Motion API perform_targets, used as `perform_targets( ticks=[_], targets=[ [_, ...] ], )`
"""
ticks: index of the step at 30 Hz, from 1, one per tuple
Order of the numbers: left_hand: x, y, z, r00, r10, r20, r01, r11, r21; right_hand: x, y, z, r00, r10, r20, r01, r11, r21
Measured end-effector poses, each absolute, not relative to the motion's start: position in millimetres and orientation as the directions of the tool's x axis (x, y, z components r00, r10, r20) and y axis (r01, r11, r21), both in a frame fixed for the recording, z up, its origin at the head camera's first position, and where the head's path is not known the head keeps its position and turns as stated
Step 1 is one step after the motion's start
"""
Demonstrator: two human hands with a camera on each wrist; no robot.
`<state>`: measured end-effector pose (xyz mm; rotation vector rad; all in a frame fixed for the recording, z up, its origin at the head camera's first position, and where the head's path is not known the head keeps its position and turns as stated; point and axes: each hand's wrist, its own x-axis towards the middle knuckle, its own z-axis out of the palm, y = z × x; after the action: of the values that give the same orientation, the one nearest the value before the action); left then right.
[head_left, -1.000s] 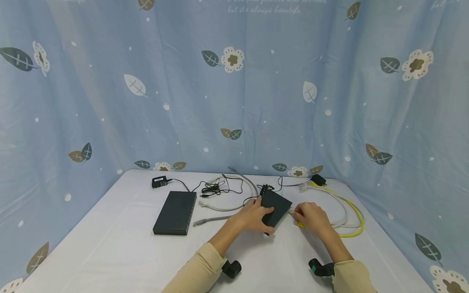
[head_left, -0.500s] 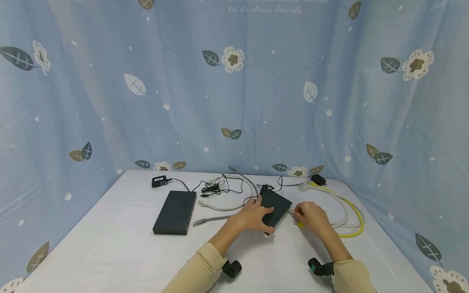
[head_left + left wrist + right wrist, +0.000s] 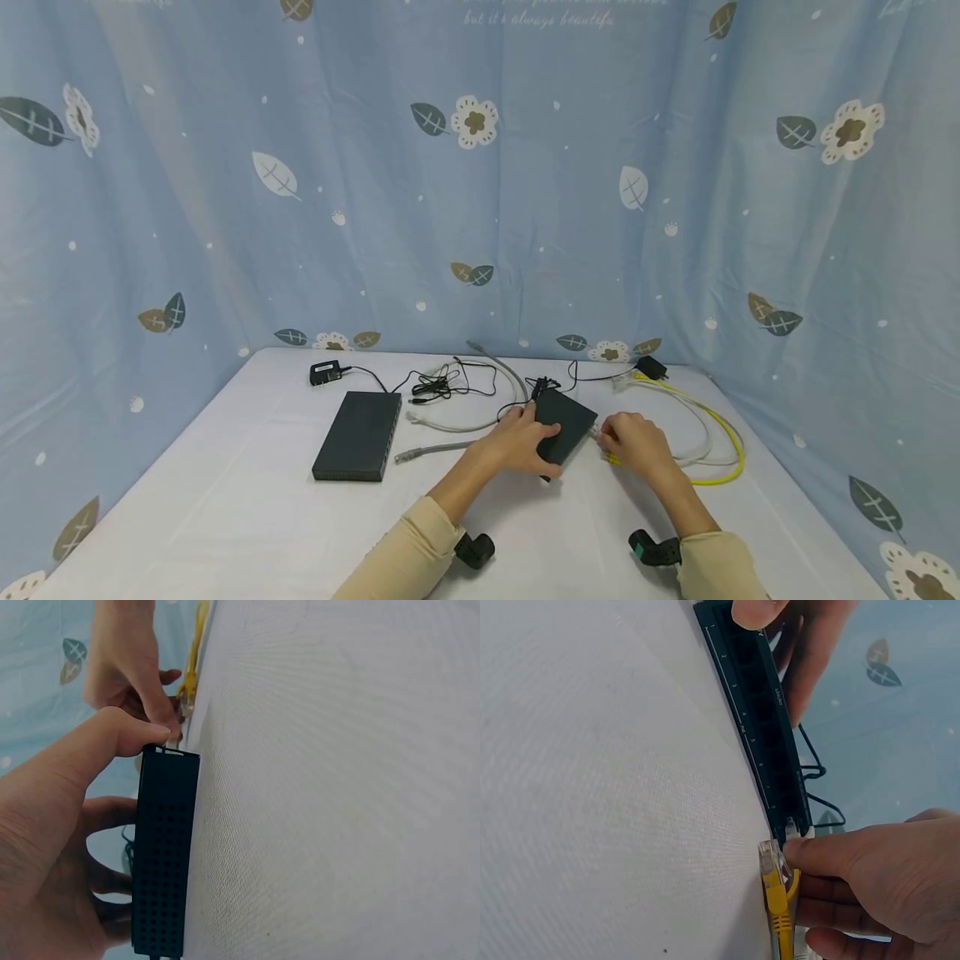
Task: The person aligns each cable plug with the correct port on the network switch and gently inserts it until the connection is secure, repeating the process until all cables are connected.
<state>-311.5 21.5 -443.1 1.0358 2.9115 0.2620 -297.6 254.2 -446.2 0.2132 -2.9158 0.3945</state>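
**Two hands work at one end of a small black switch box**

The small black switch box (image 3: 570, 423) sits right of centre on a white tabletop (image 3: 225, 500), turned at an angle. The left hand (image 3: 519, 442) grips it, thumb on the edge beside the ports, fingers across the other side. The right hand (image 3: 637, 442) pinches a clear plug (image 3: 790, 827) at the end port; how deeply it is seated cannot be told. A yellow-booted plug (image 3: 778, 898) lies just beside those fingertips.

The box looks rigid and fairly light, likely to slide on the cloth if pushed, so bracing it by its long edges, clear of the ports, seems best. The plug is probably hard, with a latch that could snap; hold it by its body and let the softer cable bend behind.

Compared with half a second ago, little differs: the head view has shifted slightly, while both hands, the box and the cables keep their places.
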Motion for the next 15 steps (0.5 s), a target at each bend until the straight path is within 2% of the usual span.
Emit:
perform_targets(
  ticks=[15],
  targets=[
    [-312.0,21.8,-442.0,-0.774,0.633,0.022,0.629,0.763,0.151,-298.3,251.3,-445.5,-0.98,-0.091,0.177,-0.132,0.963,-0.233]
  ],
)
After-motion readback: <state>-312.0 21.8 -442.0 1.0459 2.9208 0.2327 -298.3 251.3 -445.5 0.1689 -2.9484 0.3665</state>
